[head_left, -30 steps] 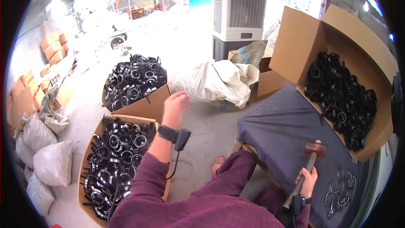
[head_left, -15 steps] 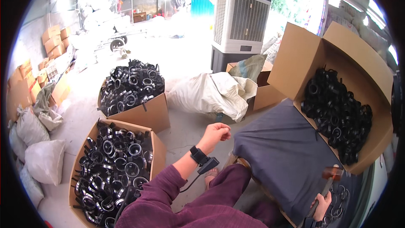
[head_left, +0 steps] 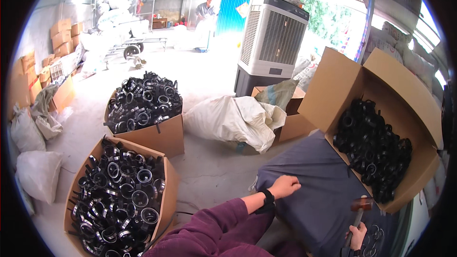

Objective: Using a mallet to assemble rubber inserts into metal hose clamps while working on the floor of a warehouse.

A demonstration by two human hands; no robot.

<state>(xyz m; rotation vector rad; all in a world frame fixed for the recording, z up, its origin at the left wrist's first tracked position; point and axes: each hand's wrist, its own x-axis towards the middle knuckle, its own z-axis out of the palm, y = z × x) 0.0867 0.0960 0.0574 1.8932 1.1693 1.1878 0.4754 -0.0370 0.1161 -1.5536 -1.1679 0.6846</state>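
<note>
A mallet (head_left: 360, 205) is gripped by the right hand (head_left: 356, 236) at the desk's (head_left: 314, 164) near right, beside metal rings (head_left: 375, 236). The left hand (head_left: 284, 186) is held apart, curled, over the desk's left side; any contents cannot be told. A carton (head_left: 332, 83) is set at the desk's far right.

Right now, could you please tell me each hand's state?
Left hand: loosely curled; whether it holds anything cannot be told.
Right hand: closed, holding the brown-headed, greyish-handled hammer.

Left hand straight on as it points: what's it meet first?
Left hand: probably the near edge of the cardboard box holding black rings; hand height over the dark cloth is unclear, so it might brush that first.
</note>
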